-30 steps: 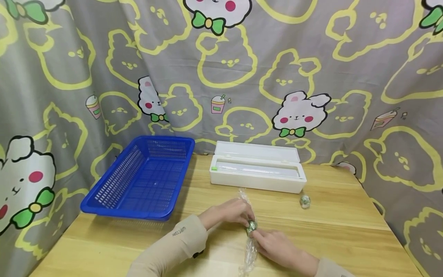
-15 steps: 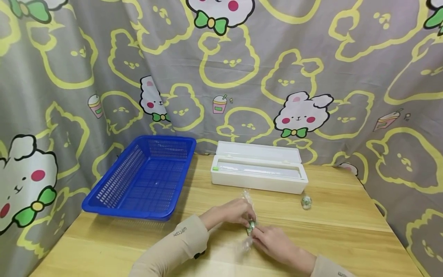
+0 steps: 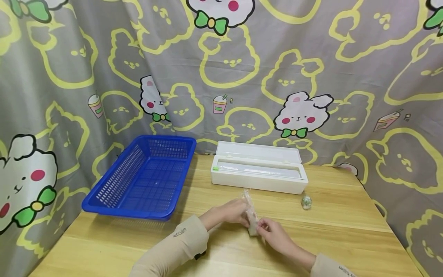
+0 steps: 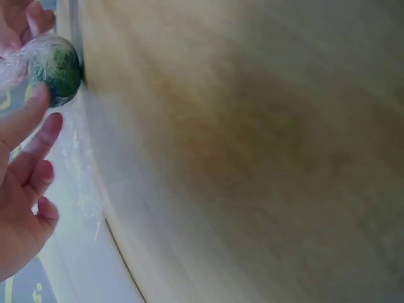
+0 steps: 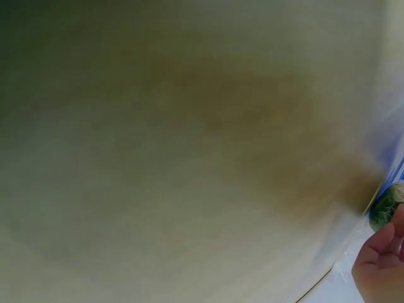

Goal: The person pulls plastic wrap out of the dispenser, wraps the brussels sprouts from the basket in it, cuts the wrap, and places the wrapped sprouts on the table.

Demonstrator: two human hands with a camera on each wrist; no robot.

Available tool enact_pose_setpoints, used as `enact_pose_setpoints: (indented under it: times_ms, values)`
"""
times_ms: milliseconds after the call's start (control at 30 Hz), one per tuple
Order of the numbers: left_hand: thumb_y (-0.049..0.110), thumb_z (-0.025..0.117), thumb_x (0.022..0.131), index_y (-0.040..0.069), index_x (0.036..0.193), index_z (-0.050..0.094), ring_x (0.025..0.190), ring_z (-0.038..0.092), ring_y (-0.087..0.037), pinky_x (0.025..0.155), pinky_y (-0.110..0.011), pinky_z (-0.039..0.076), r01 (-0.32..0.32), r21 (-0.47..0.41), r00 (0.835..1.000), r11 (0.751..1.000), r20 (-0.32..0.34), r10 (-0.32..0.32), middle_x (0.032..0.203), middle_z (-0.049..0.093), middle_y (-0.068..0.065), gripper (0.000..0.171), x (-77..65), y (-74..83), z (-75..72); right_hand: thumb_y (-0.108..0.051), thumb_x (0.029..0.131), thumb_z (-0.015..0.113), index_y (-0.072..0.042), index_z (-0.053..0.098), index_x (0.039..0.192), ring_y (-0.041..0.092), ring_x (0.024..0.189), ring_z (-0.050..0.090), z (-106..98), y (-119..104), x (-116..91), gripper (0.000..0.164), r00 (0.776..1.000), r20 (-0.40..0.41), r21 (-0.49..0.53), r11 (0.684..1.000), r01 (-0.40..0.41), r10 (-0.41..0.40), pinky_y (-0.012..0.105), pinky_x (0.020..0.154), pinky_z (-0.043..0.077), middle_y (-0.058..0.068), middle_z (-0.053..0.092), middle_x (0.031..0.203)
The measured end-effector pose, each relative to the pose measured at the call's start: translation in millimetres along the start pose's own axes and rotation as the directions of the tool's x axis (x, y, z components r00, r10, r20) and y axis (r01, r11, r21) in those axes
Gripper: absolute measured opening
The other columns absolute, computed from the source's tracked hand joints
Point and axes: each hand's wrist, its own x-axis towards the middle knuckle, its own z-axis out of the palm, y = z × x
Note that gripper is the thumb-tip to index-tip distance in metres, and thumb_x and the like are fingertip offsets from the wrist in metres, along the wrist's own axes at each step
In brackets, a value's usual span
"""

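A round green ball with pale streaks (image 4: 60,69), wrapped in cling film, is between the two hands low over the table. My left hand (image 3: 237,211) holds it, the thumb (image 4: 38,98) against its side in the left wrist view. My right hand (image 3: 277,234) pinches the gathered end of the cling film (image 3: 253,229) on the near side. More crumpled film (image 3: 247,194) trails away past the left hand toward the white box. In the right wrist view, the right hand (image 5: 382,259) shows at the edge, partly cut off, beside the green ball (image 5: 382,210).
A second wrapped green ball (image 3: 306,202) lies on the wooden table (image 3: 346,238) at the right. Behind the hands stands an open white cling film box (image 3: 256,184) with a roll inside. A blue plastic basket (image 3: 173,204) stands at the left, before a patterned curtain (image 3: 242,69).
The near tail of film, stretched toward the front a second ago, is folded back over the ball. The right hand now holds this film by its fingertips; the left hand has barely moved.
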Motion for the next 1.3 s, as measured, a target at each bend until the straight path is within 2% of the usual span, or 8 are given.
enact_pose_setpoints:
  times_ms: [200,467,533,667,767,1033,1233,1300]
  values:
    - [0.025,0.075,0.073,0.010,0.086,0.068,0.068,0.052,0.001,0.065,-0.010,0.042,0.032,-0.193,0.997,0.981,0.076,-0.018,0.076,0.063,0.007,0.020,1.0,-2.5,3.3,-0.003,0.080,0.059,0.000,0.049,0.091,0.006,0.060,0.047,-3,-2,0,0.016,0.998,-0.034,0.015,0.999,-0.049,0.049,0.020,0.054,0.041,0.002,0.055,0.072]
    - [0.018,0.067,0.082,0.005,0.081,0.068,0.056,0.044,0.001,0.056,-0.013,0.040,0.156,-0.416,0.988,0.896,0.063,-0.143,0.071,0.063,0.007,0.013,4.1,-3.1,8.4,-0.007,0.078,0.068,-0.001,0.041,0.096,0.003,0.055,0.042,-5,-2,-3,0.033,0.998,-0.059,-0.132,0.991,0.025,-0.033,0.020,0.050,0.039,-0.003,0.051,0.068]
    - [0.014,0.068,0.081,0.004,0.081,0.068,0.059,0.046,0.001,0.059,-0.013,0.041,0.174,-0.446,0.984,0.878,0.054,-0.168,0.072,0.064,0.004,0.011,5.7,-2.2,9.9,-0.008,0.074,0.071,-0.002,0.043,0.094,0.001,0.054,0.038,-4,-1,-3,0.035,0.988,-0.093,-0.229,0.969,0.096,-0.120,0.018,0.048,0.038,-0.005,0.046,0.066]
    - [0.007,0.070,0.077,0.000,0.078,0.068,0.060,0.049,0.000,0.061,-0.014,0.042,0.204,-0.498,0.976,0.843,0.036,-0.215,0.071,0.066,-0.002,0.007,7.8,0.4,10.9,-0.008,0.071,0.074,-0.007,0.047,0.091,-0.002,0.053,0.032,-2,-1,-4,0.034,0.945,-0.101,-0.416,0.876,0.243,-0.310,0.016,0.045,0.034,-0.011,0.040,0.064]
    - [0.005,0.072,0.075,-0.001,0.076,0.067,0.058,0.047,-0.002,0.058,-0.014,0.041,0.222,-0.522,0.970,0.824,0.033,-0.241,0.068,0.064,-0.003,0.008,9.2,2.5,11.0,-0.009,0.072,0.073,-0.012,0.049,0.091,-0.003,0.053,0.031,-2,-2,-4,0.031,0.935,-0.065,-0.459,0.842,0.283,-0.349,0.015,0.045,0.032,-0.013,0.039,0.063]
    - [0.009,0.078,0.068,0.005,0.101,0.044,0.059,0.043,-0.006,0.053,-0.017,0.038,0.267,-0.535,0.935,0.802,-0.056,-0.349,0.071,0.049,-0.001,0.048,5.5,8.0,16.5,-0.011,0.078,0.069,-0.009,0.053,0.102,-0.004,0.047,0.033,-7,-4,-1,0.029,0.975,0.035,-0.378,0.900,0.216,-0.219,0.016,0.042,0.032,-0.014,0.042,0.057]
    - [0.007,0.077,0.068,0.008,0.081,0.051,0.060,0.038,-0.004,0.054,-0.016,0.035,0.259,-0.435,0.929,0.862,-0.130,-0.345,0.069,0.044,0.004,0.029,3.2,17.9,14.6,-0.013,0.082,0.065,-0.005,0.051,0.106,-0.002,0.049,0.036,-15,-6,4,0.028,0.980,0.142,-0.255,0.951,0.173,-0.141,0.017,0.044,0.034,-0.009,0.045,0.060]
    - [0.007,0.077,0.069,0.008,0.077,0.055,0.060,0.041,-0.003,0.055,-0.016,0.037,0.286,-0.418,0.920,0.862,-0.131,-0.369,0.069,0.049,0.005,0.023,2.0,21.7,14.2,-0.013,0.083,0.064,-0.004,0.051,0.106,-0.001,0.048,0.038,-16,-5,6,0.029,0.978,0.171,-0.197,0.969,0.151,-0.118,0.017,0.044,0.034,-0.008,0.047,0.060]
